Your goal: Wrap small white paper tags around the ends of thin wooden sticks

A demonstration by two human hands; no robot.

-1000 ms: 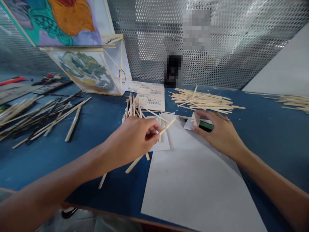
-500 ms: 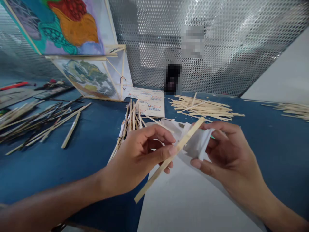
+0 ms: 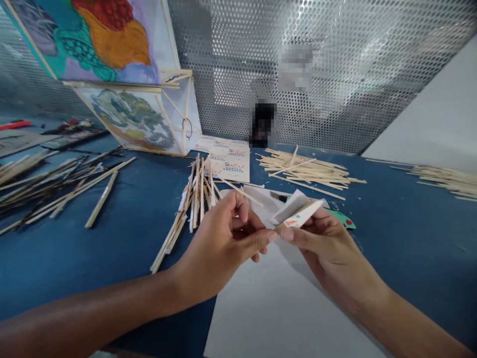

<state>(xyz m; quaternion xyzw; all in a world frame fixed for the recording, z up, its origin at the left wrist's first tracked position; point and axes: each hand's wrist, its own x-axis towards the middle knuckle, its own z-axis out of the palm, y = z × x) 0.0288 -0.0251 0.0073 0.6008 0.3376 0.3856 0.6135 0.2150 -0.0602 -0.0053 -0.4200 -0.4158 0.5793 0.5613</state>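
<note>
In the middle of the view my left hand (image 3: 227, 238) is closed in a pinch on a thin flat wooden stick (image 3: 279, 228). Only a short bit of the stick shows between my thumbs; the rest is hidden. My right hand (image 3: 331, 243) is closed on a folded piece of sandpaper (image 3: 303, 215), its printed white back facing out, which is around or against the stick. Both thumb tips almost touch. Below them lies a large white sheet of paper (image 3: 268, 308).
Sticks lie in a bundle (image 3: 190, 199) by my left hand, with a pale pile (image 3: 309, 166) behind and darker ones (image 3: 67, 186) at left. A printed abrasive sheet (image 3: 238, 164), a green-handled tool (image 3: 345, 219) and painted panels (image 3: 130, 119) are on the blue table (image 3: 141, 223).
The long diagonal stick is now mostly hidden. My right hand has brought the sandpaper leftward onto it, close to my left fingertips, and the sandpaper's printed side now shows.
</note>
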